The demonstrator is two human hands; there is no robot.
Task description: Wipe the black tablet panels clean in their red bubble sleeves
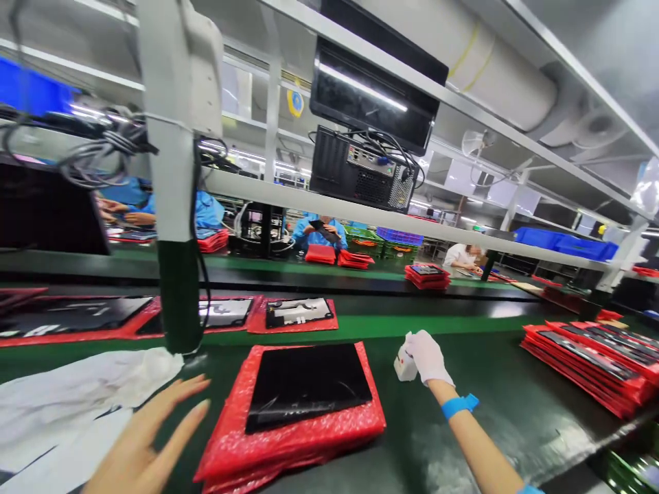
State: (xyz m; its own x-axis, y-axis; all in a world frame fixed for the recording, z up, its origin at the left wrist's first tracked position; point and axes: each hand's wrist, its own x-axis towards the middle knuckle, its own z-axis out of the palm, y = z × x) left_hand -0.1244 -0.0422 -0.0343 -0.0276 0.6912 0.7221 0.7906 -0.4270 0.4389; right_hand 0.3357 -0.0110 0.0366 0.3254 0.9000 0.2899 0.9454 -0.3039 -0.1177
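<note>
In front of me a black flat screen panel (309, 384) lies on a stack of red bubble-wrap sleeves (288, 446). To its left is my left hand (154, 439), bare, with fingers apart and nothing in them. It hovers near the stack's left edge. Right of the stack, my right hand (430, 357) wears a white glove and a blue wrist strap (460, 406). Its fingers are closed around a small white container (405, 365) with a red mark, at the green bench top. The gloved fingers partly cover that container.
White cloth (77, 391) lies at the left, beside a post (178, 295). More panels on red sleeves (301, 313) line the far side. Stacked red sleeves with panels (592, 363) stand at right. A shelf with a computer (360, 171) crosses above. Co-workers sit beyond.
</note>
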